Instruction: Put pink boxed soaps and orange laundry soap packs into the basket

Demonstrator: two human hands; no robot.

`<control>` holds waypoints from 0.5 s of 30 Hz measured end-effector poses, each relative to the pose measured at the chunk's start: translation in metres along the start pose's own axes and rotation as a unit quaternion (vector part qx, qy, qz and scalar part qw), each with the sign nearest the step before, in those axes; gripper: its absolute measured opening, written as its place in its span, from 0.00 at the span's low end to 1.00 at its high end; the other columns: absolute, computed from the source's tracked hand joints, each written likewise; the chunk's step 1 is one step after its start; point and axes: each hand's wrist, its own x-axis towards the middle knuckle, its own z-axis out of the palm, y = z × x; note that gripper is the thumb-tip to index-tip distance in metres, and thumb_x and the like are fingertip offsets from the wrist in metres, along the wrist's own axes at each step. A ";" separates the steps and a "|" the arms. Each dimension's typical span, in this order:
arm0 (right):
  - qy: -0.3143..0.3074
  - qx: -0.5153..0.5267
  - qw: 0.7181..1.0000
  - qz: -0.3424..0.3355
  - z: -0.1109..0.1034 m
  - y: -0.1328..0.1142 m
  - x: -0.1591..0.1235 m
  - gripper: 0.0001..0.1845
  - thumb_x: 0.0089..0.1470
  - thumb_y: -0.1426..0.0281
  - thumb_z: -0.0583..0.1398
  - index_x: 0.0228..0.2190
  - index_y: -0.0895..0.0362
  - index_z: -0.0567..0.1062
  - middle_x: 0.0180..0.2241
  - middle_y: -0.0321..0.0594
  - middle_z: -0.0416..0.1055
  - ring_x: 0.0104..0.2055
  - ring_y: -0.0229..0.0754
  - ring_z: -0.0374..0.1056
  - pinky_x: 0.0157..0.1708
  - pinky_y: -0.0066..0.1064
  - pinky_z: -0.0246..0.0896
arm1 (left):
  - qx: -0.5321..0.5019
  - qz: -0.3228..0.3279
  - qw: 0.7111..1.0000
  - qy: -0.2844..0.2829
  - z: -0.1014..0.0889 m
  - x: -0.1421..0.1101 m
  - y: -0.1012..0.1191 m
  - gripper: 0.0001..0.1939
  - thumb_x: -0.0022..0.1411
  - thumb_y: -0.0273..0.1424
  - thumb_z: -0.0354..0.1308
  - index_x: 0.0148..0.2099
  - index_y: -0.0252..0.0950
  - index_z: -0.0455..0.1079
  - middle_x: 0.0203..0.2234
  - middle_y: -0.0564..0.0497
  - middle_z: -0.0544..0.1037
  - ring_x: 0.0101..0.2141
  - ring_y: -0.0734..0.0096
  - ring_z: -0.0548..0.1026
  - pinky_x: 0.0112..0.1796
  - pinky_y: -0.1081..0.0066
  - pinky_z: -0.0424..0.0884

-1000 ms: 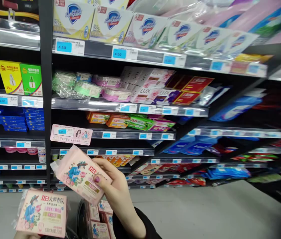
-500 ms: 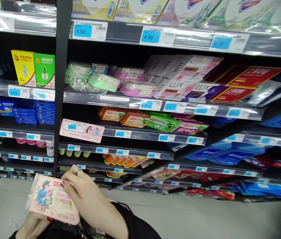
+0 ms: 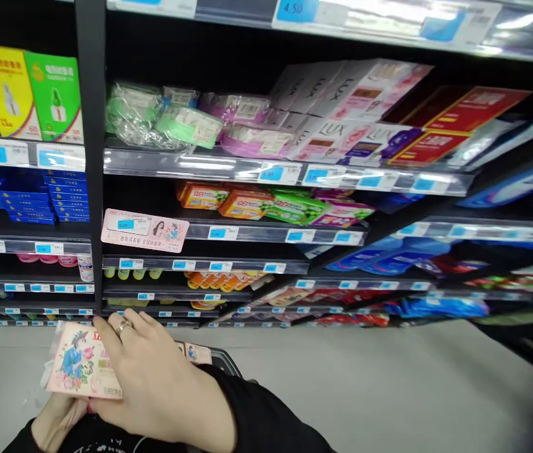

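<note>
A pink pack of soap [image 3: 80, 363], printed with a figure in a blue dress and roses, is held low at the left of the head view. My left hand [image 3: 61, 412] supports it from below, its fingers mostly hidden. Across the pack's right part lies my right hand [image 3: 146, 371], fingers bent over it and a ring on one of them. The thumb reaches along the lower edge. Behind my right forearm, the dark rim of a basket [image 3: 228, 362] shows, with a similar pink package [image 3: 197, 353] in it.
Shop shelves stand ahead, holding orange soap packs [image 3: 247, 204], LUX boxes [image 3: 336, 138], wrapped green and purple packs [image 3: 190, 126] and yellow and green boxes [image 3: 4, 91]. A pink price sign [image 3: 146, 231] juts from a shelf edge. Grey floor [image 3: 365, 390] lies below.
My right hand has moved further over the soap pack, covering more of its right side. The pack has shifted slightly left. The view has tipped down, so the shelves sit higher.
</note>
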 end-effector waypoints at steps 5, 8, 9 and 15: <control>-0.024 0.211 0.974 0.073 -0.022 0.024 -0.003 0.35 0.40 0.52 0.66 0.46 0.61 0.70 0.39 0.43 0.70 0.39 0.46 0.67 0.41 0.38 0.62 | 0.015 -0.010 1.000 0.020 0.001 0.009 0.005 0.37 0.24 0.19 0.73 0.43 0.44 0.76 0.35 0.48 0.82 0.35 0.54 0.79 0.44 0.60 0.74; 0.037 0.418 0.899 0.127 -0.028 0.047 -0.021 0.26 0.45 0.54 0.63 0.42 0.58 0.71 0.36 0.38 0.70 0.35 0.41 0.66 0.34 0.32 0.62 | 0.022 -0.025 0.999 -0.017 0.016 0.008 0.007 0.24 0.33 0.30 0.74 0.38 0.44 0.78 0.38 0.48 0.81 0.38 0.55 0.78 0.47 0.57 0.71; 0.078 0.482 0.860 0.147 -0.027 0.056 -0.031 0.25 0.45 0.54 0.62 0.41 0.58 0.71 0.35 0.38 0.70 0.34 0.40 0.66 0.32 0.30 0.62 | 0.024 -0.030 0.999 -0.033 0.024 0.007 0.008 0.23 0.35 0.32 0.73 0.39 0.44 0.77 0.40 0.47 0.80 0.41 0.53 0.77 0.48 0.55 0.70; 0.344 0.581 0.624 0.393 0.016 0.121 -0.124 0.26 0.46 0.50 0.58 0.37 0.59 0.69 0.30 0.40 0.70 0.27 0.40 0.67 0.29 0.31 0.62 | 0.045 -0.065 0.996 -0.050 0.052 0.002 0.006 0.22 0.42 0.40 0.69 0.42 0.47 0.75 0.42 0.46 0.79 0.45 0.52 0.75 0.50 0.53 0.67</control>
